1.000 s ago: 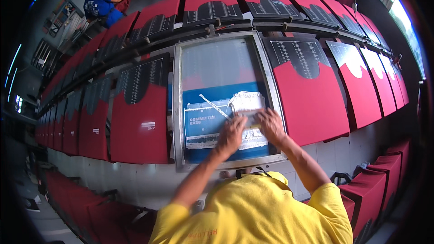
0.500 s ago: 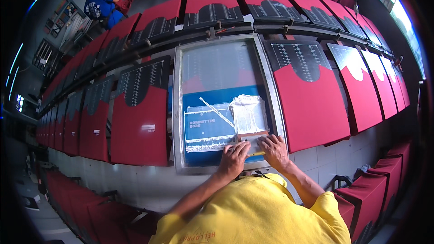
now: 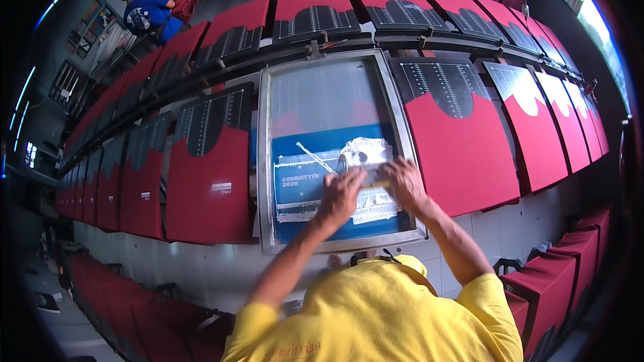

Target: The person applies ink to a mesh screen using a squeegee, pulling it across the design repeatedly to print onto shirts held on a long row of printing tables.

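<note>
Both hands are clamped down on something narrow, left hand (image 3: 342,194) and right hand (image 3: 402,184) side by side with fingers curled over a squeegee (image 3: 372,183). Only a sliver of it peeks out between them, so I can't tell how tight the hold really is. It sits across the lower middle of the metal-framed printing screen (image 3: 333,151), right over the white ink smear (image 3: 365,154) and the blue stencil area.

There's only the head view, and it shows the screen lying over one pallet in a long row of red shirts (image 3: 463,144).

What I'd worry about: uneven pressure between the two hands would probably give a streaky print. If the frame shifts on the garment below, the design likely ghosts. That blob of ink looks thick too, so it could flood past the stencil edges. Another person (image 3: 147,10) works well apart, far up the row.
</note>
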The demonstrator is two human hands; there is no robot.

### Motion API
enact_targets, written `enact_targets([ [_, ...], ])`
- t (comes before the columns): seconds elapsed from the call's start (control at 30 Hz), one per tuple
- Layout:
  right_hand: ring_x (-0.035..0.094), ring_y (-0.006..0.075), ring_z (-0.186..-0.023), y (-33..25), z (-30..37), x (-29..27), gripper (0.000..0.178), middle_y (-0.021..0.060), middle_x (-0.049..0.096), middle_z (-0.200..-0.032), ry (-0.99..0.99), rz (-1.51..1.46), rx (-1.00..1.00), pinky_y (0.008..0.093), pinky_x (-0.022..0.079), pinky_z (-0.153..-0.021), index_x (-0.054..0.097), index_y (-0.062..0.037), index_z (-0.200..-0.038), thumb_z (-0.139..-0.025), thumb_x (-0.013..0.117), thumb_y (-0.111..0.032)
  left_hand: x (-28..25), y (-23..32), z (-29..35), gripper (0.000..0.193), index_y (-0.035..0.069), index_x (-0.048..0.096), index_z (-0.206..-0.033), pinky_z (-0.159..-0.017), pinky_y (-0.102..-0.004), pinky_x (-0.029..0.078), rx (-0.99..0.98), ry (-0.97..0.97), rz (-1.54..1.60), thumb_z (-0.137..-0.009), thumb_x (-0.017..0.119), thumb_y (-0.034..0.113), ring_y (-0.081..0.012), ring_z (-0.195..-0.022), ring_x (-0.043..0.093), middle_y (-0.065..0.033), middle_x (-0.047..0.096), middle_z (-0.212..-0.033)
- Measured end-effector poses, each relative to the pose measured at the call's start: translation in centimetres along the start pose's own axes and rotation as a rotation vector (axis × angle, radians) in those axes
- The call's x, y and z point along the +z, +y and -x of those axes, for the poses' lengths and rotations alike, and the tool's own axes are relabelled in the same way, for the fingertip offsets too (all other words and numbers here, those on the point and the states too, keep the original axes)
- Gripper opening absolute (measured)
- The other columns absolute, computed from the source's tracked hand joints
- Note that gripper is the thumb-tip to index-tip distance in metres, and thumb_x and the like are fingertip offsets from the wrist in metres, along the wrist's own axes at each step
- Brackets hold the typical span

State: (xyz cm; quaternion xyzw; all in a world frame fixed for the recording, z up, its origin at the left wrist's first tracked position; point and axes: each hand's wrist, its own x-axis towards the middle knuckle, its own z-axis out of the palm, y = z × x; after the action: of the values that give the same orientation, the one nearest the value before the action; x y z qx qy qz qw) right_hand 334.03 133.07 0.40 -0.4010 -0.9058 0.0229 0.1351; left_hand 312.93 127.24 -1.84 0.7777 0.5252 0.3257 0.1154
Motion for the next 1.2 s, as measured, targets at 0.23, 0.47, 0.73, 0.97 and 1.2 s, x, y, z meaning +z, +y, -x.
enact_targets([
  [0.23,0.057,0.024,-0.103,-2.7,6.3,1.0,0.032,0.0042,0.065,-0.109,-0.011,-0.001,-0.031,0.037,0.043,-0.085,0.066,-0.0094,-0.107,-0.075,0.07,-0.011,1.4,4.2,6.0,0.037,0.007,0.059,-0.125,-0.094,-0.0413,0.033,-0.006,0.005,-0.023,-0.088,0.062,0.008,-0.0186,-0.12,0.056,-0.0072,0.062,-0.126],
  [0.47,0.061,0.0247,-0.101,1.5,-3.3,1.8,0.023,0.0047,0.069,-0.099,-0.057,0.053,0.014,0.0418,0.047,-0.088,0.069,-0.0097,-0.098,-0.076,0.071,-0.011,1.6,-2.3,-1.8,0.029,0.008,0.062,-0.121,-0.088,-0.0416,0.035,-0.032,0.052,-0.06,-0.093,0.057,0.01,-0.0219,-0.109,0.062,-0.0085,0.067,-0.118],
  [0.73,0.062,0.0244,-0.091,2.6,-8.5,-3.8,0.027,0.0055,0.068,-0.089,0.013,0.02,-0.101,0.0389,0.048,-0.084,0.069,-0.0083,-0.094,-0.069,0.079,-0.011,-2.9,-2.5,-6.6,0.025,0.006,0.063,-0.118,-0.087,-0.0402,0.039,-0.072,0.078,0.107,-0.1,0.048,0.016,-0.0271,-0.104,0.065,-0.0111,0.069,-0.114],
  [0.97,0.056,0.023,-0.102,-1.9,1.8,-4.5,0.024,0.0061,0.064,-0.103,0.027,0.031,-0.14,0.039,0.044,-0.084,0.067,-0.0058,-0.102,-0.081,0.064,-0.015,-2.8,4.3,2.1,0.04,0.01,0.059,-0.13,-0.097,-0.0417,0.03,-0.025,0.061,-0.021,-0.091,0.055,0.005,-0.0187,-0.113,0.06,-0.0073,0.064,-0.128],
  [1.2,0.053,0.0246,-0.108,-3.7,10.9,0.2,0.04,0.0102,0.06,-0.124,-0.076,-0.004,-0.213,0.0381,0.041,-0.084,0.062,-0.0027,-0.118,-0.082,0.064,-0.022,1.1,7.5,10.5,0.044,0.009,0.06,-0.128,-0.104,-0.043,0.029,-0.015,-0.038,-0.102,-0.084,0.067,0.008,-0.0139,-0.127,0.053,-0.0008,0.059,-0.135],
])
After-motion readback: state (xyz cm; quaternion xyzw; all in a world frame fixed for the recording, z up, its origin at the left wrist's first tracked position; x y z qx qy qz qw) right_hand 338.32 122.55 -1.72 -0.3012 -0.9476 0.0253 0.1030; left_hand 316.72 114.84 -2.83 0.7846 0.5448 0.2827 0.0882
